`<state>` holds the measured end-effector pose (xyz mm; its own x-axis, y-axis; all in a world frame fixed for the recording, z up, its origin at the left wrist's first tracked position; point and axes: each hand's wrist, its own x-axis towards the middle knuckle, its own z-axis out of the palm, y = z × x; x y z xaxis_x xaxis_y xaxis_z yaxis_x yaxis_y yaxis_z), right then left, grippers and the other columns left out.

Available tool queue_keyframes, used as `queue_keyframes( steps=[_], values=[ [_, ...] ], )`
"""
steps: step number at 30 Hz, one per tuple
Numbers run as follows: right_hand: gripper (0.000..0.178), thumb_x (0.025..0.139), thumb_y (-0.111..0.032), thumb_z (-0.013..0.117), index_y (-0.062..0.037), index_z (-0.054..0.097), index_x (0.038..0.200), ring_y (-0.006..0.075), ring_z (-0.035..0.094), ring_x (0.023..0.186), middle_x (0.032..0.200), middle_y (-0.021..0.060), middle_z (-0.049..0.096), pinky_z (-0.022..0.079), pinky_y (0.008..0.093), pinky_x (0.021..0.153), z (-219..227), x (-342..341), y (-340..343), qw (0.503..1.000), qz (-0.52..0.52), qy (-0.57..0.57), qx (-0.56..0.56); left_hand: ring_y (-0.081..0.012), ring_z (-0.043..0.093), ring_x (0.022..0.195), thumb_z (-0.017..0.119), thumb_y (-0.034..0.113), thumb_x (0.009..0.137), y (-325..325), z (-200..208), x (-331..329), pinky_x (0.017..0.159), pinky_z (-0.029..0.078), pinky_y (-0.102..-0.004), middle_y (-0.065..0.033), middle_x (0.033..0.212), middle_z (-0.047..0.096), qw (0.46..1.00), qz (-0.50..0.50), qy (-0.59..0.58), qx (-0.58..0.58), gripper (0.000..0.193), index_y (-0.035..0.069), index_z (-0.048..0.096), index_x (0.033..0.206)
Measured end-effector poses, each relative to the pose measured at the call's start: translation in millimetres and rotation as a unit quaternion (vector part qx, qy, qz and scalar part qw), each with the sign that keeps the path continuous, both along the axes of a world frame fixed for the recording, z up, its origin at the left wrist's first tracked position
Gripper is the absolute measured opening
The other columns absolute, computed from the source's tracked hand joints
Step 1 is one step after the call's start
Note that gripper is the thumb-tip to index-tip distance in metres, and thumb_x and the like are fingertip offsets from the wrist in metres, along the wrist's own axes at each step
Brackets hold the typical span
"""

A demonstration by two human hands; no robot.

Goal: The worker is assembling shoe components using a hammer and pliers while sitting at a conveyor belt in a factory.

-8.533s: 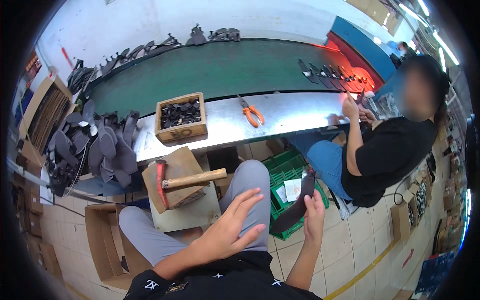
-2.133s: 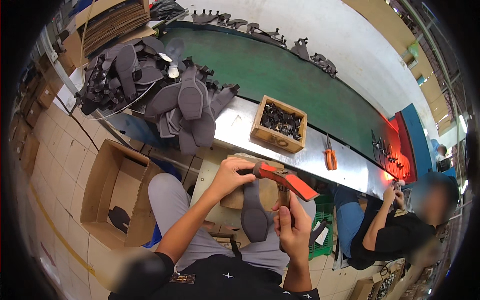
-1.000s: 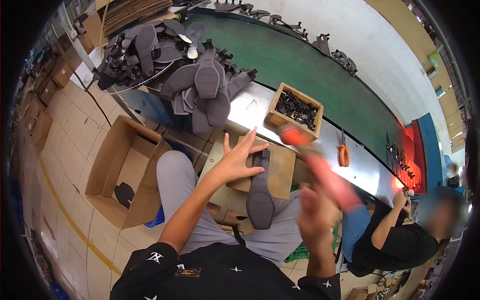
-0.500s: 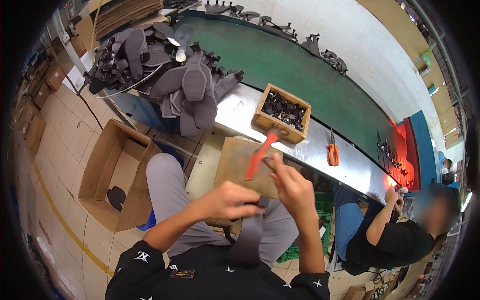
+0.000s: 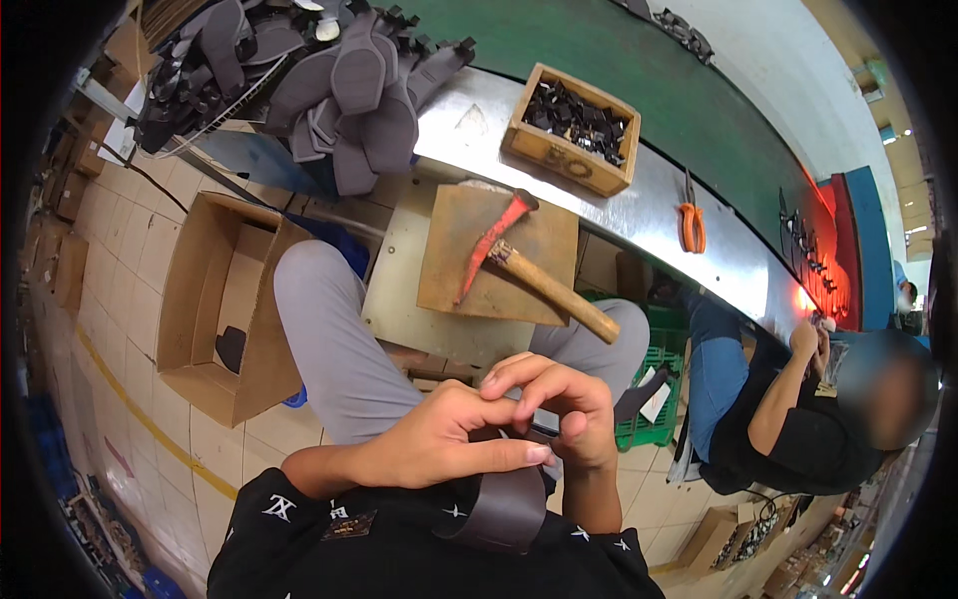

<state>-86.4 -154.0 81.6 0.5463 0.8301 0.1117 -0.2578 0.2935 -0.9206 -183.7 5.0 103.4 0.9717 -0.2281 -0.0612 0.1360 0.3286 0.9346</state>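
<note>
A dark grey strap-like piece (image 5: 504,511), curved and smooth, hangs against my shirt below my hands. My left hand (image 5: 444,431) is closed on its upper end, thumb stretched across it. My right hand (image 5: 571,404) meets it there with curled fingers, gripping the same end; the exact spot they hold is hidden between the fingers. Beyond my hands a hammer (image 5: 544,285) with a red head and wooden handle lies on a worn brown board (image 5: 449,245), its handle reaching past the board toward my right knee.
A wooden box (image 5: 569,172) of small black parts and orange-handled pliers (image 5: 692,228) rest on the metal bench edge (image 5: 459,130). Grey soles (image 5: 359,75) are heaped at left. A cardboard box (image 5: 190,349) stands left, a green crate (image 5: 654,424) right. A co-worker (image 5: 798,429) sits at right.
My right hand has put the hammer down on the board and joined my left hand at the dark strap. Both hands are lower and closer together. The view has tilted downward.
</note>
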Motion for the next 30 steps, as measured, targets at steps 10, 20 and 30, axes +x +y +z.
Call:
queue_keyframes(
  steps=[10, 20, 30],
  values=[
    [0.051, 0.093, -0.057, 0.059, -0.0056, 0.061, 0.089, 0.0301, 0.058, 0.097, 0.09, 0.012, 0.066, 0.042, 0.0451, 0.093, -11, -12, -3, 0.988, 0.067, 0.082, 0.113, -0.0137, 0.056, 0.111, 0.048, 0.027, 0.106, -13, -1, -5, 0.1, 0.042, -0.0289, -0.0068, 0.11, 0.062, 0.961, -0.183, 0.121, -0.17, 0.034, -0.002, 0.062, 0.115],
    [0.056, 0.09, -0.065, 0.055, -0.0094, 0.06, 0.086, 0.0237, 0.055, 0.095, 0.082, 0.0034, 0.062, 0.039, 0.043, 0.091, -12, -32, -10, 0.987, 0.008, 0.146, 0.064, -0.0114, 0.057, 0.106, 0.048, 0.029, 0.106, -24, -17, -15, 0.095, 0.043, -0.0253, -0.0065, 0.106, 0.065, 0.934, -0.158, 0.162, -0.275, 0.035, -0.002, 0.064, 0.107],
    [0.053, 0.096, -0.06, 0.05, -0.0093, 0.06, 0.087, 0.0243, 0.054, 0.1, 0.083, 0.0037, 0.063, 0.036, 0.0431, 0.096, -20, -34, -20, 0.98, 0.014, 0.178, 0.091, -0.0146, 0.06, 0.105, 0.049, 0.027, 0.105, -33, -24, -15, 0.095, 0.045, -0.0274, -0.0078, 0.106, 0.065, 0.915, -0.175, 0.2, -0.303, 0.032, -0.002, 0.062, 0.108]
  ],
)
